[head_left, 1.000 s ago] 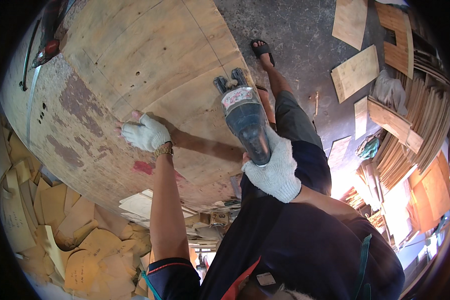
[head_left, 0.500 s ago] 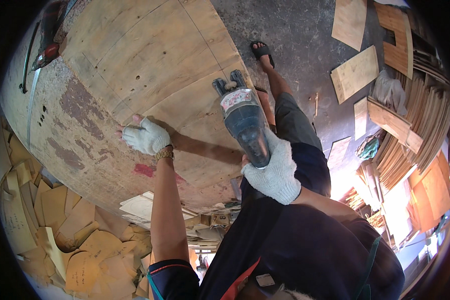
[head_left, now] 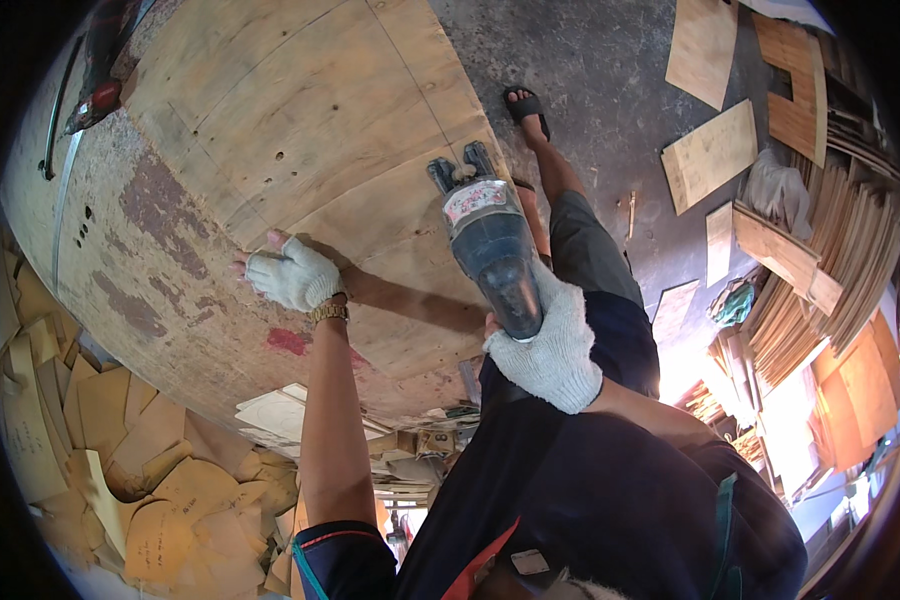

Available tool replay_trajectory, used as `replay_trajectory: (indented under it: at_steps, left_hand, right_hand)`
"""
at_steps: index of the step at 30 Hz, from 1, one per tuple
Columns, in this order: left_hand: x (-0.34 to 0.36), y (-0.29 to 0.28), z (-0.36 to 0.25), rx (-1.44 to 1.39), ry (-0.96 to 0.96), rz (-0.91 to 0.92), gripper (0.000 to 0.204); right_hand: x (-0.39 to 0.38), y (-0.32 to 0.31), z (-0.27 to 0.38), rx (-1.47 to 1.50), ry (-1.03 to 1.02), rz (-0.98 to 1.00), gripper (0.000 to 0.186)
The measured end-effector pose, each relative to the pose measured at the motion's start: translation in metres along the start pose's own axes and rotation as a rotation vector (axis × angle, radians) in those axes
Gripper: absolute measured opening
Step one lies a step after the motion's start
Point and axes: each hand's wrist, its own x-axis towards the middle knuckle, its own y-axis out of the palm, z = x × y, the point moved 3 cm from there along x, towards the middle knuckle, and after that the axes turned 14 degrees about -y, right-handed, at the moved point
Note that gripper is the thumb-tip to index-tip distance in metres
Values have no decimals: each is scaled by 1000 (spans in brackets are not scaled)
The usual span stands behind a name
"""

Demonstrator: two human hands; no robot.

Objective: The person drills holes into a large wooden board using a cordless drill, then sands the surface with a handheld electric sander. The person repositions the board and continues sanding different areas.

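Head view: your right hand (head_left: 555,350), in a white fingerless glove, is wrapped around the rear of a dark blue-grey power tool (head_left: 493,250). The tool lies over the plywood sheet (head_left: 300,110), close to the sheet's right edge; its forked front points away from you and meets the lower end of a dark drawn line (head_left: 410,75). Blade not discernible from above.

Your left hand (head_left: 292,274), gloved alike, holds nothing: palm down, thumb set apart from the extended fingers, at the sheet's lower-left edge. A gold-toned watch (head_left: 330,311) circles that wrist.

The sheet lies on a worn worktable (head_left: 100,235) with purplish-brown patches. At far left, a metal strip (head_left: 65,210) runs near a dark tool with a red part (head_left: 100,98).

Below left: heaped brown card pieces (head_left: 185,490). Right: loose wood panels (head_left: 710,155) on the grey floor (head_left: 600,60), beside stacked thin boards (head_left: 855,240).
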Motion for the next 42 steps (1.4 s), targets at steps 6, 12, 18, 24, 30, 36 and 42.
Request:
replay_trajectory:
  at_steps: [6,12,18,24,30,36,42]
  left_hand:
    - [-2,-3,-2,-17,-8,16,89]
    - [-4,-6,-5,-50,-24,41,89]
    - [-5,-6,-5,-52,-29,48,89]
    - [-4,-8,-5,-45,-23,57,88]
    - [-5,-9,-7,-35,3,51,87]
    - [-3,-6,-5,-18,3,35,86]
    - [-4,-8,-6,-30,3,47,84]
  right_hand:
    - [1,1,-2,17,56,46,57]
    - [0,1,-6,22,141,126,64]
    - [7,0,0,50,78,55,48]
    - [-3,4,-7,-41,206,144,77]
    - [-2,5,-7,-58,181,123,78]
    - [3,4,-5,-43,206,154,78]
    - [-3,6,-8,-74,52,96,79]
